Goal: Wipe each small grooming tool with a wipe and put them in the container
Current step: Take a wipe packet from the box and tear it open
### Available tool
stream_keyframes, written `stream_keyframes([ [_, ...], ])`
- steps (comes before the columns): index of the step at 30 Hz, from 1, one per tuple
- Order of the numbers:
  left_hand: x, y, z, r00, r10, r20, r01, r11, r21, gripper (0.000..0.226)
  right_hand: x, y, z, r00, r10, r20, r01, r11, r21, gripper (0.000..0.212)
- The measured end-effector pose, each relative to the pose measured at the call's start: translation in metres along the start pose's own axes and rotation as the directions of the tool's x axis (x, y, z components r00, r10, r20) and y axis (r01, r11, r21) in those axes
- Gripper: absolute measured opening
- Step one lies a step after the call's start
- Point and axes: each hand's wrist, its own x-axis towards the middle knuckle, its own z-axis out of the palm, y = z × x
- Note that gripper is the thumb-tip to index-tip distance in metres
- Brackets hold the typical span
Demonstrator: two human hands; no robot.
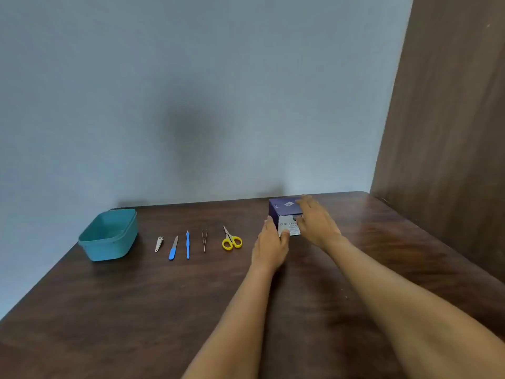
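Seemingly nothing is wiped: five tools lie beside the empty container [109, 234]. The left hand [270, 243] braces the wipe box [284, 212]; the right hand [317, 222], fingers spread, possibly reaches for its opening.

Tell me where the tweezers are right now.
In the head view, the tweezers lie on the wooden table in the row of tools, between the blue-handled pick on their left and the yellow scissors on their right.
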Motion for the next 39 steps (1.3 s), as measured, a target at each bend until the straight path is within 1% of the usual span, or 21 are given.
stream_keyframes([
  [2, 0.007, 0.002, 0.005, 0.999, 0.002, -0.039, -0.003, 1.000, -0.011, 0.061, 0.003, 0.003, 0.001, 1.000, -0.031, -0.005, 0.031, 1.000, 0.007, 0.038],
  [4, 0.011, 0.006, 0.008, 0.997, -0.031, -0.070, 0.032, 0.999, 0.014, 0.061, 0.004, 0.005, 0.002, 0.999, -0.040, -0.009, 0.040, 0.999, -0.004, 0.027],
  [6, 0.015, 0.012, 0.011, 0.989, -0.086, -0.121, 0.094, 0.994, 0.060, 0.067, 0.005, 0.008, 0.004, 0.998, -0.030, -0.046, 0.032, 0.999, 0.025, 0.024],
  [8, 0.018, 0.020, 0.013, 0.974, -0.140, -0.175, 0.158, 0.983, 0.093, 0.069, 0.006, 0.012, 0.003, 0.995, -0.056, -0.086, 0.059, 0.998, 0.034, 0.022],
  [10, 0.020, 0.023, 0.017, 0.961, -0.180, -0.208, 0.201, 0.976, 0.082, 0.061, 0.008, 0.017, 0.003, 0.992, -0.078, -0.095, 0.080, 0.997, 0.022, 0.021],
  [12, 0.020, 0.024, 0.022, 0.953, -0.179, -0.245, 0.202, 0.977, 0.069, 0.048, 0.010, 0.020, -0.001, 0.989, -0.112, -0.101, 0.108, 0.993, -0.041, 0.021],
  [15, 0.019, 0.024, 0.023, 0.950, -0.154, -0.271, 0.178, 0.982, 0.068, 0.036, 0.009, 0.027, -0.007, 0.970, -0.219, -0.104, 0.192, 0.957, -0.218, 0.022],
  [17, 0.018, 0.028, 0.025, 0.953, -0.146, -0.267, 0.169, 0.983, 0.068, 0.034, 0.009, 0.034, -0.015, 0.956, -0.285, -0.064, 0.250, 0.912, -0.324, 0.021],
  [20, 0.015, 0.034, 0.029, 0.959, -0.130, -0.251, 0.154, 0.985, 0.077, 0.033, 0.007, 0.045, -0.030, 0.917, -0.399, -0.025, 0.349, 0.830, -0.435, 0.007],
  [22, 0.013, 0.037, 0.034, 0.963, -0.124, -0.239, 0.146, 0.986, 0.076, 0.033, 0.006, 0.054, -0.039, 0.882, -0.472, -0.008, 0.411, 0.776, -0.478, 0.009],
  [24, 0.011, 0.039, 0.038, 0.966, -0.123, -0.229, 0.141, 0.988, 0.064, 0.033, 0.004, 0.058, -0.047, 0.868, -0.495, 0.028, 0.443, 0.750, -0.492, 0.011],
  [26, 0.009, 0.040, 0.042, 0.967, -0.119, -0.226, 0.136, 0.989, 0.059, 0.032, 0.003, 0.061, -0.050, 0.882, -0.468, 0.046, 0.429, 0.760, -0.488, 0.024],
  [27, 0.007, 0.040, 0.044, 0.967, -0.113, -0.228, 0.130, 0.990, 0.058, 0.032, 0.002, 0.060, -0.052, 0.903, -0.427, 0.048, 0.399, 0.791, -0.464, 0.030],
  [28, 0.006, 0.040, 0.045, 0.967, -0.107, -0.230, 0.123, 0.991, 0.056, 0.032, 0.001, 0.060, -0.054, 0.923, -0.386, 0.016, 0.354, 0.830, -0.431, 0.035],
  [29, 0.006, 0.040, 0.045, 0.968, -0.102, -0.231, 0.117, 0.992, 0.050, 0.032, 0.002, 0.062, -0.058, 0.944, -0.330, -0.023, 0.294, 0.869, -0.398, 0.036],
  [31, 0.006, 0.038, 0.045, 0.968, -0.097, -0.232, 0.104, 0.994, 0.018, 0.032, 0.006, 0.062, -0.066, 0.966, -0.236, -0.105, 0.193, 0.929, -0.316, 0.030],
  [34, 0.004, 0.036, 0.044, 0.969, -0.089, -0.229, 0.087, 0.996, -0.018, 0.033, 0.017, 0.056, -0.071, 0.951, -0.163, -0.263, 0.113, 0.974, -0.195, 0.019],
  [35, 0.004, 0.036, 0.044, 0.970, -0.087, -0.228, 0.085, 0.996, -0.018, 0.034, 0.022, 0.054, -0.068, 0.936, -0.154, -0.318, 0.095, 0.977, -0.192, 0.021],
  [36, 0.004, 0.035, 0.045, 0.970, -0.084, -0.229, 0.082, 0.996, -0.017, 0.035, 0.027, 0.052, -0.066, 0.922, -0.122, -0.367, 0.058, 0.982, -0.182, 0.029],
  [38, 0.004, 0.035, 0.044, 0.970, -0.077, -0.230, 0.076, 0.997, -0.014, 0.037, 0.035, 0.048, -0.064, 0.926, -0.007, -0.378, -0.037, 0.993, -0.110, 0.040],
  [39, 0.004, 0.035, 0.044, 0.970, -0.074, -0.231, 0.072, 0.997, -0.014, 0.037, 0.039, 0.045, -0.063, 0.942, 0.042, -0.334, -0.074, 0.994, -0.084, 0.040],
])
